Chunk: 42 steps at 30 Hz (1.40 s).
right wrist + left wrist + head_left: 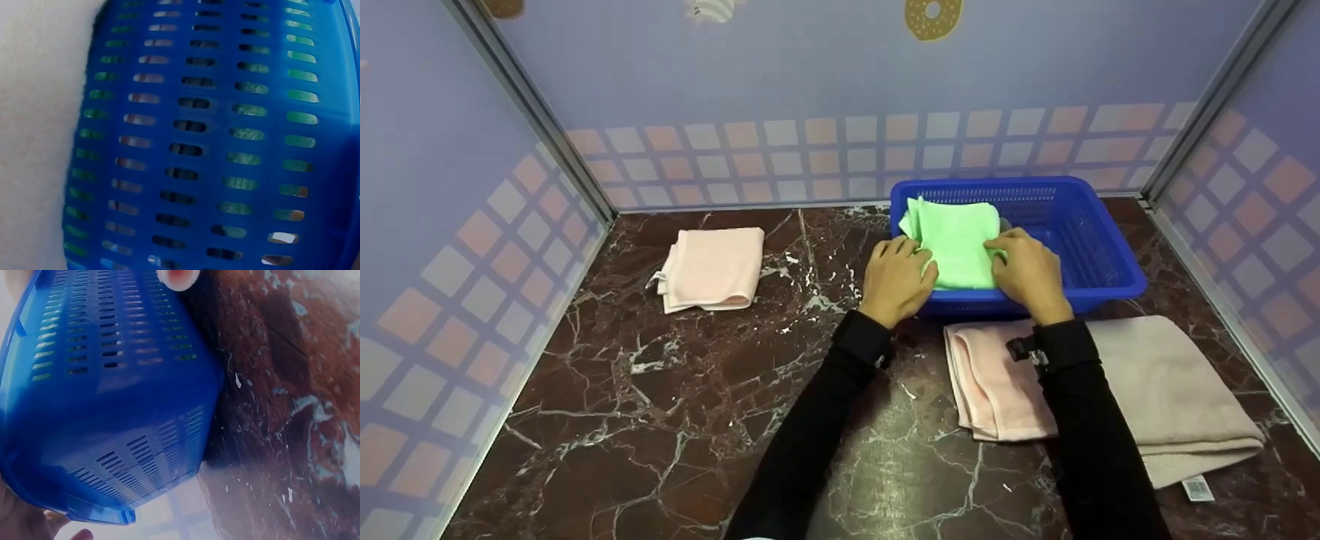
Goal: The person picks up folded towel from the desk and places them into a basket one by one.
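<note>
We see a dark red marble worktop [675, 420] boxed in by pale blue walls printed with pink and white squares. Our left hand [897, 279] sits at the near left rim of the blue basket [1099, 259], fingers curled over the left edge of the folded green cloth [956, 238], gripping it. Our right hand [1030, 273] mirrors it on the cloth's right edge, fingers bent over the fabric and holding it. The green cloth lies in the left part of the basket, its near end reaching up to the front rim between the two hands. From the left wrist view the basket's slotted wall [112, 399] fills most of the picture, with the marble beside it; the right wrist view shows the same slotted wall [214, 140] close up, green showing through the slots. Just in front of the basket, under our right forearm, lies a folded pink towel [997, 382] overlapping a larger beige towel [1177, 390]. Well apart, at the far left of the worktop, rests another folded pink towel [712, 268].
</note>
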Available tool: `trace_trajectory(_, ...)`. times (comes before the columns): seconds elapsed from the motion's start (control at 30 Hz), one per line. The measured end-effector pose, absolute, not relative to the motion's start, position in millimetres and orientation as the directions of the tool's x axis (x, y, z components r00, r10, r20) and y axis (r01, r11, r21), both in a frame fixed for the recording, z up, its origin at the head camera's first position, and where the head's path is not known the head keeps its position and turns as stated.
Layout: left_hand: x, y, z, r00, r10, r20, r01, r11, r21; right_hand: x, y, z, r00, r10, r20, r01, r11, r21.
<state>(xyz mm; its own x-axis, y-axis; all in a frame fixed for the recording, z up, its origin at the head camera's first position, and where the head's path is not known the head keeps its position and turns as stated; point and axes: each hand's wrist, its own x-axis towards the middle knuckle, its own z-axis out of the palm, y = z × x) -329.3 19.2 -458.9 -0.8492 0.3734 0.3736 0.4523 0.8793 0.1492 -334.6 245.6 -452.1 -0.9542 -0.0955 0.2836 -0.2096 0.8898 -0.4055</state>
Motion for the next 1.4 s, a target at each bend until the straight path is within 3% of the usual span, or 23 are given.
trace_trajectory(0.2, -331, 21, -456, -0.883, 0.377, 0.281, 0.430, 0.888, 0.161, -334, 245, -446, -0.976, -0.092, 0.195, -0.157, 0.924, -0.348)
trace_trajectory(0.5, -332, 23, -460, -0.876, 0.380, 0.296, 0.436, 0.887, 0.152, -334, 245, -447, -0.985, -0.127, 0.115, -0.159, 0.929, -0.334)
trace_trajectory(0.67, -331, 23, -462, -0.885, 0.377, 0.274, 0.431, 0.885, 0.176, -333, 245, -450, -0.985, -0.107, 0.139, -0.148, 0.930, -0.335)
trace_trajectory(0.8, -329, 20, -465, -0.877, 0.378, 0.297, 0.452, 0.858, 0.244, -332, 244, -453, -0.970, -0.056, 0.236, -0.139, 0.925, -0.354)
trace_trajectory(0.9, -325, 17, -467, -0.845, 0.383, 0.374, 0.489, 0.836, 0.247, -331, 245, -456, -0.944, -0.034, 0.328, -0.161, 0.915, -0.370)
trace_trajectory(0.97, -321, 15, -467, -0.805, 0.407, 0.432, 0.521, 0.833, 0.185, -330, 246, -457, -0.927, -0.032, 0.374, -0.184, 0.907, -0.378)
trace_trajectory(1.07, -314, 18, -466, -0.709, 0.513, 0.483, 0.605, 0.795, 0.044, -329, 247, -458, -0.910, -0.031, 0.413, -0.205, 0.900, -0.385)
trace_trajectory(1.2, -308, 27, -469, -0.585, 0.671, 0.456, 0.717, 0.690, -0.095, -328, 247, -459, -0.903, -0.028, 0.429, -0.214, 0.894, -0.394)
trace_trajectory(1.4, -310, 31, -477, -0.558, 0.692, 0.459, 0.709, 0.685, -0.170, -323, 251, -452, -0.917, -0.050, 0.395, -0.224, 0.885, -0.408)
